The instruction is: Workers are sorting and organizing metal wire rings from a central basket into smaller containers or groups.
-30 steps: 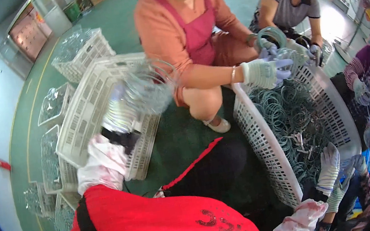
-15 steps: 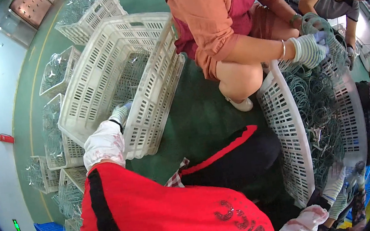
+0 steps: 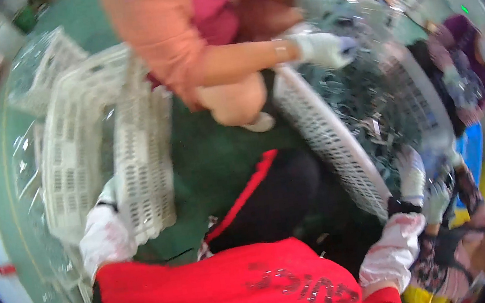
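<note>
My left hand (image 3: 108, 193), in a pale glove with a white sleeve cover, is at the near end of a white slatted plastic basket (image 3: 145, 164) on the left. Its fingers are blurred and partly hidden by the basket wall. My right hand (image 3: 411, 175), gloved too, reaches over the near part of a second white basket (image 3: 339, 145) on the right. There its fingers look stretched out, at a heap of thin grey-green wire rings (image 3: 364, 95). Whether it touches any of the rings is too smeared to see.
Opposite sits a person in an orange top, whose gloved hand (image 3: 321, 49) is at the wire heap. Another worker's gloved hand (image 3: 439, 199) is close beside my right hand. More white baskets (image 3: 56, 65) stand at the left. Green floor (image 3: 205, 150) lies between the two big baskets.
The whole view has swung to the right and is blurred. My left hand is now nearer the left basket's front end. My right hand reaches further over the wire heap.
</note>
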`<state>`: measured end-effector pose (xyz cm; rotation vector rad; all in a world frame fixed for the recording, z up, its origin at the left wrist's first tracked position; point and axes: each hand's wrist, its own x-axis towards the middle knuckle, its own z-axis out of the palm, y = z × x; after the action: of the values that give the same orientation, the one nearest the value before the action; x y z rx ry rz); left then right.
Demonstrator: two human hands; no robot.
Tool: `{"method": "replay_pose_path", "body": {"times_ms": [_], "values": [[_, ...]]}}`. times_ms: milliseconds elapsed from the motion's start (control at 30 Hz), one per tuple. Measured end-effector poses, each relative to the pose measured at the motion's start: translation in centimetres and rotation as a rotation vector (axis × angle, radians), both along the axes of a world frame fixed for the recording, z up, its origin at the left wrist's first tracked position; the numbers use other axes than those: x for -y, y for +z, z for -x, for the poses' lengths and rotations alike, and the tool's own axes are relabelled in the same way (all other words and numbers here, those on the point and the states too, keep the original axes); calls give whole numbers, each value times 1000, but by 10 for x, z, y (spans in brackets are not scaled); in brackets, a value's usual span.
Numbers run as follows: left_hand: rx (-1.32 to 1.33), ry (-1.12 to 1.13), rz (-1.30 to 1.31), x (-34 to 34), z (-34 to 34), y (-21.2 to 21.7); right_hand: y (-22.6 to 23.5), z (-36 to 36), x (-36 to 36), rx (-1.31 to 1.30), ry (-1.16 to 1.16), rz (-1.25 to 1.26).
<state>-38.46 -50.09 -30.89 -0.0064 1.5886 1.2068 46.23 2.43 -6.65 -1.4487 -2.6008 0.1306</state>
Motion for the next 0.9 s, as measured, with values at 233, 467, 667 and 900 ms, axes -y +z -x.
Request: {"method": "replay_pose_path", "body": {"times_ms": [233,467,667,900], "values": [[-26,447,34,133,-81,166,-2,188,5,-1238,-223,786],[-183,404,-23,106,-57,117,33,191,26,-1154,-154,770],[-683,540,-61,57,-69,144,49,174,29,-1243,-203,706],[-1310,93,-458,-137,-206,345,45,178,19,-1287,-242,717]]}}
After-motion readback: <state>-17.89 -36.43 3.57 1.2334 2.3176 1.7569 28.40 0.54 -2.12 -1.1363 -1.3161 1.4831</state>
